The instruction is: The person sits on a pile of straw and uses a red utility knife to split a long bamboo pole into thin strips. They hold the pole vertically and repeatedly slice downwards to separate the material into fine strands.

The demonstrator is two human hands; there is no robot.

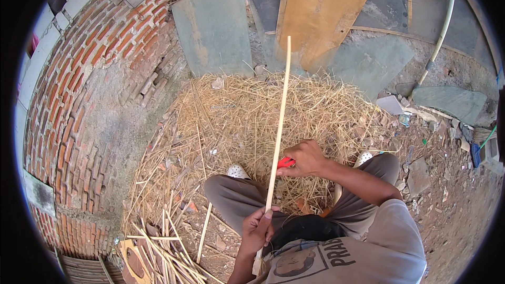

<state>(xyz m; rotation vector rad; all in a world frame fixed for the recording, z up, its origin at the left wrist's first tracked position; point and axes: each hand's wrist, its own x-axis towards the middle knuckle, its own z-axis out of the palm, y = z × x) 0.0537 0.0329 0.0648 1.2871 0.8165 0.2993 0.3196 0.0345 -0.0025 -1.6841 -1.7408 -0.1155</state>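
Note:
A long, pale strip of split wood or bamboo [281, 105] stands slanting up in front of me, its lower end near my shirt. My left hand [258, 229] is closed around its lower part, thumb on top. Higher up, my right hand [306, 158] is closed on a small red tool [286, 163], which lies against the strip's right side. The tool's working edge is hidden, so I cannot tell its exact kind. Below the hands are my bent legs in grey trousers [234, 194], with light perforated clogs [238, 171] on my feet.
Straw-like shavings [236, 110] cover the ground ahead. Several pale strips [168, 255] lie piled at lower left beside a wooden piece with a cut-out [133, 263]. A brick wall [68, 126] rises on the left. Grey boards [213, 31] and a brown board [315, 10] lean at the back.

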